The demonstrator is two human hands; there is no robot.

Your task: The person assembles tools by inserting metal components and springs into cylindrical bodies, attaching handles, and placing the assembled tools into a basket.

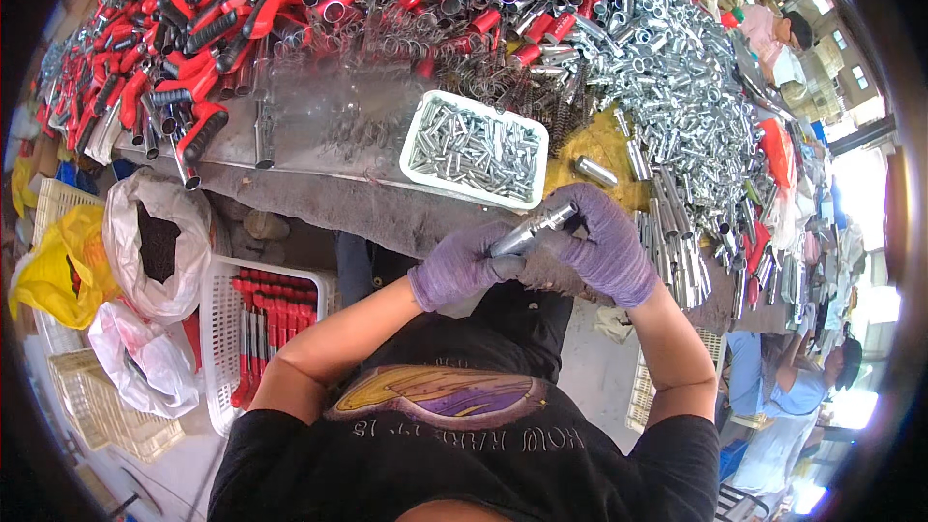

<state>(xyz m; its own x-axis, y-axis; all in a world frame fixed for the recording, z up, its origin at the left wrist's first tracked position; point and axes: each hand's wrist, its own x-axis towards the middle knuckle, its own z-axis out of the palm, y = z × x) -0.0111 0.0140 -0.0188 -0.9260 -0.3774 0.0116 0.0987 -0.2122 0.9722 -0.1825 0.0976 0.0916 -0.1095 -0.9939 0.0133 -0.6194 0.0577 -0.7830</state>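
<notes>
A shiny metal tube (530, 232) is held tilted between my two gloved hands, close to the table's front edge. The fingers of my left hand (462, 266), in a purple glove, are closed around its lower left end. At its upper right end, the fingers of my right hand (611, 244), gloved alike, are closed on the tube. Just beyond the hands stands a white plastic basket (464, 191) filled with small metal pins (474, 147). A loose metal tube (595, 171) lies on a yellow patch (580, 143) beside the basket.
Red-and-black handles (193, 77) pile up at the far left; springs (377, 43) and a heap of small metal parts (667, 77) lie farther right. Metal tubes (677, 251) lie by my right hand. A white crate (220, 348) holds red-handled tools. People work at the right.
</notes>
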